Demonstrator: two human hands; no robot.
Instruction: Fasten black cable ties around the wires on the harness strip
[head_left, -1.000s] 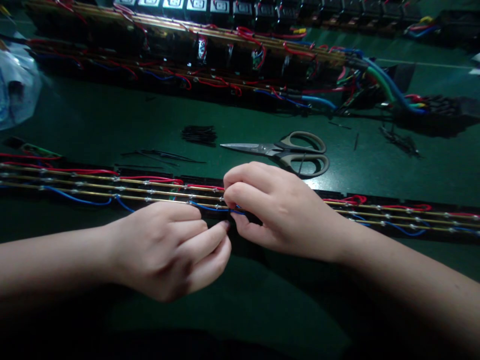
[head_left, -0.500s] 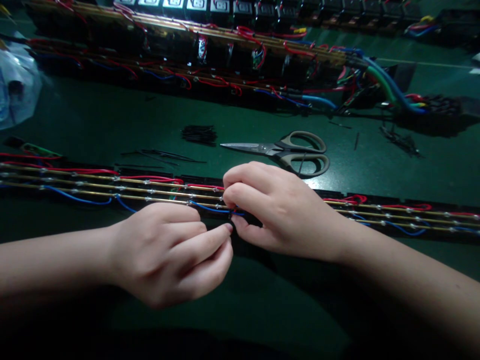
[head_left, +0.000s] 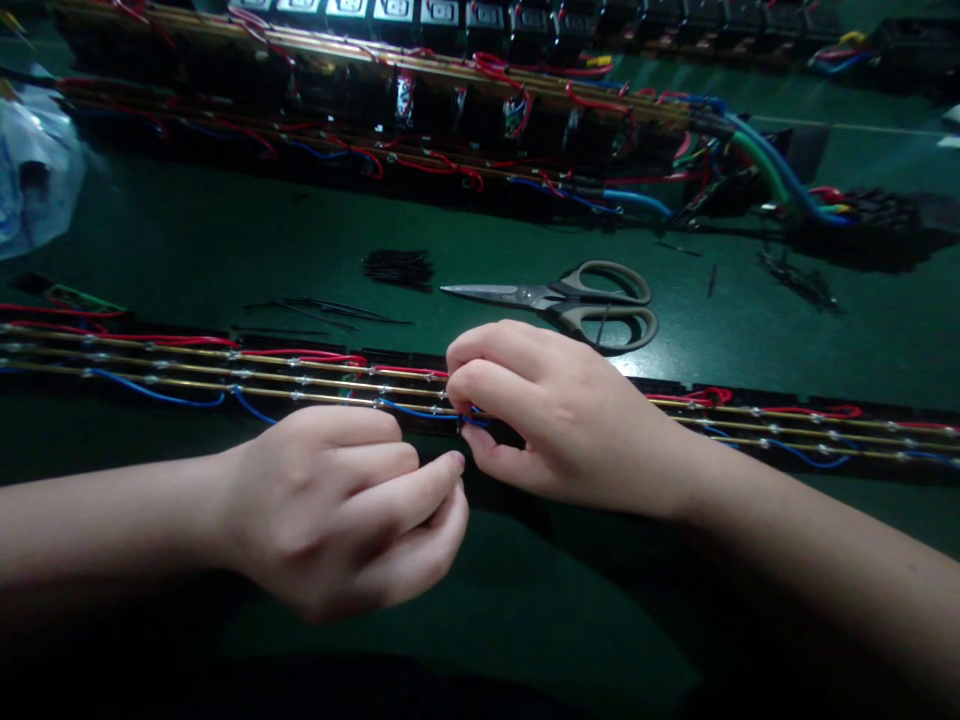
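Note:
A long black strip (head_left: 180, 375) with brass rails and red and blue wires runs across the green table in front of me. My right hand (head_left: 559, 415) is curled over the strip's middle, with thumb and fingers pinched at a blue wire (head_left: 420, 411). My left hand (head_left: 349, 510) is closed just in front of the strip, its fingertips meeting the right thumb at the same spot. What the fingers pinch there is too small and dark to name.
Grey-handled scissors (head_left: 577, 297) lie just behind my right hand. A bundle of black cable ties (head_left: 399, 269) and loose ties (head_left: 330, 312) lie behind the strip. More wired strips (head_left: 420, 110) are stacked at the back. A clear plastic bag (head_left: 34, 170) sits far left.
Both hands stay at the same spot on the strip. My left hand's fingers have shifted slightly right and closed a little tighter against the right thumb.

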